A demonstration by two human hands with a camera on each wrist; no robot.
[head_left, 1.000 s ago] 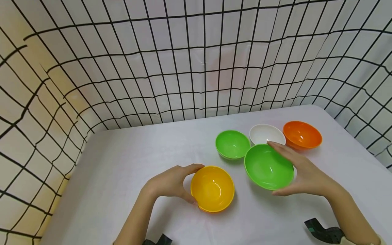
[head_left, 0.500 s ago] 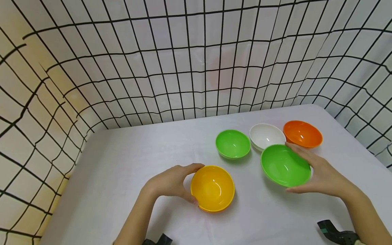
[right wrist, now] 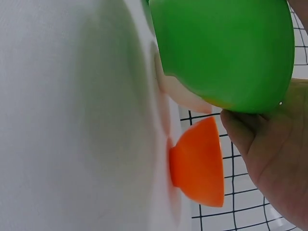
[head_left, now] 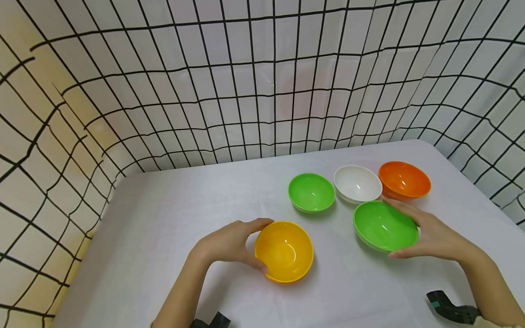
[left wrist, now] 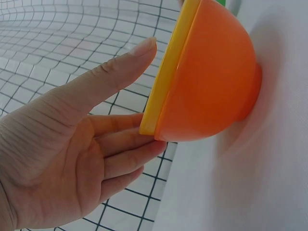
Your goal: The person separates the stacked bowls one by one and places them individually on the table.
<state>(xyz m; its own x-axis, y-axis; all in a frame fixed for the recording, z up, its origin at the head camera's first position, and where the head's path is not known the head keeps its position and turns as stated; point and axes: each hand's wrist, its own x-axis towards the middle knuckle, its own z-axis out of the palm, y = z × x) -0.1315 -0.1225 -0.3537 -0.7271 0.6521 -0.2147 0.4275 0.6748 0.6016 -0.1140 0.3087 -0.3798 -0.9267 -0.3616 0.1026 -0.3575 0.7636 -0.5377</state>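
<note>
My left hand (head_left: 234,242) holds a bowl (head_left: 285,251) at its left side, fingers at the far rim and thumb at the near rim. It is yellow inside; the left wrist view shows a yellow rim above an orange outside (left wrist: 211,77), its foot on the table. With fingers and thumb spread round its right side, my right hand (head_left: 428,234) grips a large green bowl (head_left: 385,226). In the right wrist view the green bowl (right wrist: 226,48) hangs close over the table, tilted. Behind it stand a white bowl (head_left: 357,183) and an orange bowl (head_left: 404,180).
A smaller green bowl (head_left: 311,192) stands left of the white one. All are on a white-covered table (head_left: 172,214). Black grid netting (head_left: 262,91) over white sheeting rises behind the table and along both sides. Black wrist mounts (head_left: 451,310) jut out beneath the forearms.
My right hand has carried the large green bowl to the right, then slightly lower and nearer, uncovering the white bowl's front. My left hand and its bowl have stayed in place.
</note>
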